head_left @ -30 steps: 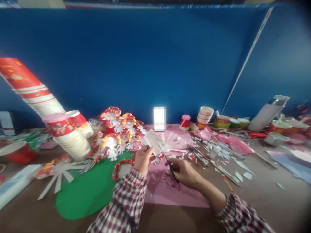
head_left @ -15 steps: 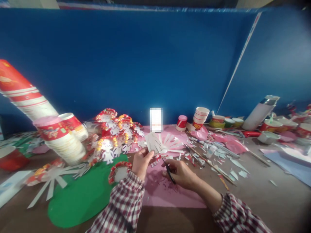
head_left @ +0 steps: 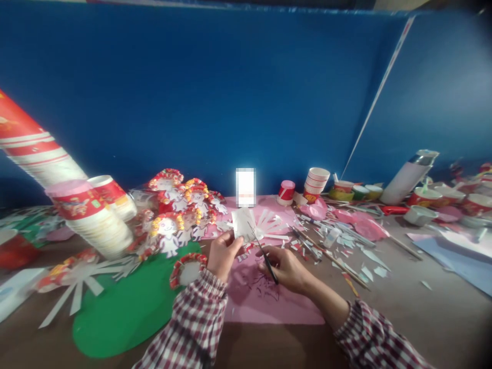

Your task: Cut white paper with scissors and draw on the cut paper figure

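"Here, what do we see in the left hand [head_left: 223, 256]?"

"We see thumb and fingers pinched together on a piece of white paper [head_left: 240, 221], held up just ahead of both hands."

"And the right hand [head_left: 289, 270]?"

"We find it curled around dark-handled scissors [head_left: 271, 269], blades angled toward the paper; whether they touch it, we cannot tell."

"What surrounds them?"

"Beneath the hands we have a pink sheet [head_left: 269, 310] bearing dark scraps; left of the left hand, a green sheet [head_left: 123, 312] and paper dolls [head_left: 168, 233]."
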Tool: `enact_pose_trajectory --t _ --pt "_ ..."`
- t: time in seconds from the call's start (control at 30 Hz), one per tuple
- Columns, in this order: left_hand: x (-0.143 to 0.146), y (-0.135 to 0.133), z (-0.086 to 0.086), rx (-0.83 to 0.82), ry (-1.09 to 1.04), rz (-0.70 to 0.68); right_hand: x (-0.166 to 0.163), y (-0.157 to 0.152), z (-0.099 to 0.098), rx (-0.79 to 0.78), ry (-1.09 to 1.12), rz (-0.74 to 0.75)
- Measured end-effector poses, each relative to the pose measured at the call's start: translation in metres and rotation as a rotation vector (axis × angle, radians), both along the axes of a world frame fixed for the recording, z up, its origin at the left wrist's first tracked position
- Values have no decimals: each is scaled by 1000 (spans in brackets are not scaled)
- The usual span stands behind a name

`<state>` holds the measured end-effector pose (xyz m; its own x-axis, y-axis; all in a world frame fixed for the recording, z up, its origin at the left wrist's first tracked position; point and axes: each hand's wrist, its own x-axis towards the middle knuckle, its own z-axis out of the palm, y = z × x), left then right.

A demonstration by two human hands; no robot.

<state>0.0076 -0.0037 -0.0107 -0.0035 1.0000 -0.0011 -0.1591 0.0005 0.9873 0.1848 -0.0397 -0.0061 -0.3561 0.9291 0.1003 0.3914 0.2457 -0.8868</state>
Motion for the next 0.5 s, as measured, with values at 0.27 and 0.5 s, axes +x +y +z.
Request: enact_pose_trajectory --t 0.27,0.5 --pt "0 -1 0 11 18 -23 1 1 -4 -91 92 53" --pt "0 -2 2 25 15 -25 2 2 -7 -219 223 108"
